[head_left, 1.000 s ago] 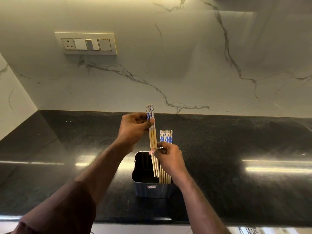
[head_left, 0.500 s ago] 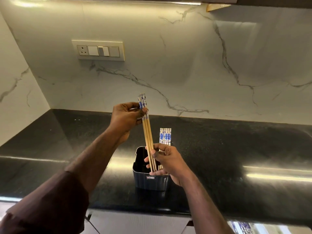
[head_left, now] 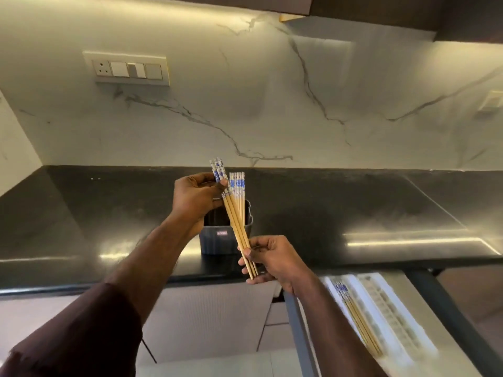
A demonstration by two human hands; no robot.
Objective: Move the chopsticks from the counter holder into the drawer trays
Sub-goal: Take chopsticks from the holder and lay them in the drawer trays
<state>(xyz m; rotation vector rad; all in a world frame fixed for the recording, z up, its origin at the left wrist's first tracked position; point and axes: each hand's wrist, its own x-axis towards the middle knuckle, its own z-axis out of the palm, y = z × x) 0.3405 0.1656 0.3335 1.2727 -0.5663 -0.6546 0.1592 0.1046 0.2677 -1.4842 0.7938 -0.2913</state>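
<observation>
A small bundle of wooden chopsticks point(head_left: 236, 223) with blue-and-white tops is held slanted above the counter's front edge. My left hand point(head_left: 196, 198) pinches its patterned top end, and my right hand point(head_left: 268, 258) grips its thin lower tips. Behind it stands the dark holder point(head_left: 216, 242) on the black counter, with several more chopsticks point(head_left: 238, 190) upright inside. At the lower right an open drawer holds a white tray point(head_left: 408, 336) in which other chopsticks point(head_left: 356, 319) lie.
The black counter point(head_left: 353, 213) runs along a marble wall with a switch panel point(head_left: 128, 69) at the upper left. Pale cabinet fronts point(head_left: 212, 317) sit below the counter. The drawer's dark side rail point(head_left: 449, 308) juts out at the right.
The held bundle has come fully out of the holder and tilted toward me. My right hand slid down to its tips and drew back over the counter edge. The view tipped down, revealing the drawer.
</observation>
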